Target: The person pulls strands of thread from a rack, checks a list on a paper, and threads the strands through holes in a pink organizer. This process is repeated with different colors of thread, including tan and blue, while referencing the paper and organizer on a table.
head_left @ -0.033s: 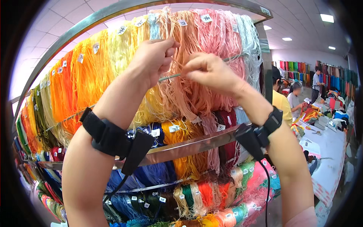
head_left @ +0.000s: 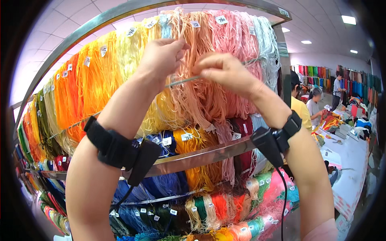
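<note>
Skeins of peach thread (head_left: pixel 201 98) hang from the upper bar of a metal rack in front of me. My left hand (head_left: pixel 161 58) is raised before them, thumb and fingers pinched together on peach strands. Just to its right and slightly lower, my right hand (head_left: pixel 225 74) has its fingers curled and closed against the same peach threads. The exact strands at its fingertips are hard to make out. A thin metal rod (head_left: pixel 183 82) crosses the skeins below both hands. Pale yellow skeins (head_left: pixel 130 52) hang to the left, pink ones (head_left: pixel 237 40) to the right.
A metal rail (head_left: pixel 201 154) runs across the rack below my hands, with more coloured skeins beneath it. Black straps with small devices and cables sit on both forearms. At right, people work beside a white table (head_left: pixel 350 168) bearing thread bundles and scissors (head_left: pixel 337 140).
My left hand has turned slightly and its lower fingers show less. The peach strand seen between my hands before is harder to see now. My right hand has barely moved.
</note>
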`<state>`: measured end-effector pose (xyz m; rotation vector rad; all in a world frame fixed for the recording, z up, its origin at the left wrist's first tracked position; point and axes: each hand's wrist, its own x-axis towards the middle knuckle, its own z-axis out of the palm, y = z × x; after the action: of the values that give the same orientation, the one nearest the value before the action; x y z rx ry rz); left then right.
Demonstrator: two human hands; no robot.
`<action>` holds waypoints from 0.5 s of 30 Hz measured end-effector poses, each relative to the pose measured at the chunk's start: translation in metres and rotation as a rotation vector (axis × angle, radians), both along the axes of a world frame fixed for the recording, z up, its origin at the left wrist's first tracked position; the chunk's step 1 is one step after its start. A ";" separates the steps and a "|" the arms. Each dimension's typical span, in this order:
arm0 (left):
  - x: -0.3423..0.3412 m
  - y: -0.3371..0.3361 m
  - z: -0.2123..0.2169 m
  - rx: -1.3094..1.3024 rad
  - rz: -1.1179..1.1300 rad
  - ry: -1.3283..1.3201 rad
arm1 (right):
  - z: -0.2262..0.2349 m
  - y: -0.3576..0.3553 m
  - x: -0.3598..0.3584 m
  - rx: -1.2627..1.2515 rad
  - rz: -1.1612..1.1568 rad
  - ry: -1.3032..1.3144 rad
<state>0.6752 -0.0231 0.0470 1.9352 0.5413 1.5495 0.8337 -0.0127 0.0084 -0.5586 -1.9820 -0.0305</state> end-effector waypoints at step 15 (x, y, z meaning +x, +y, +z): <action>-0.188 -0.229 -0.240 -0.594 0.597 -0.025 | 0.038 0.061 -0.045 -0.260 0.181 0.233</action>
<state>0.4874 -0.2521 -0.1929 1.3509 1.4793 1.4973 0.7886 0.0486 0.0460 -0.5203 -1.8112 0.3928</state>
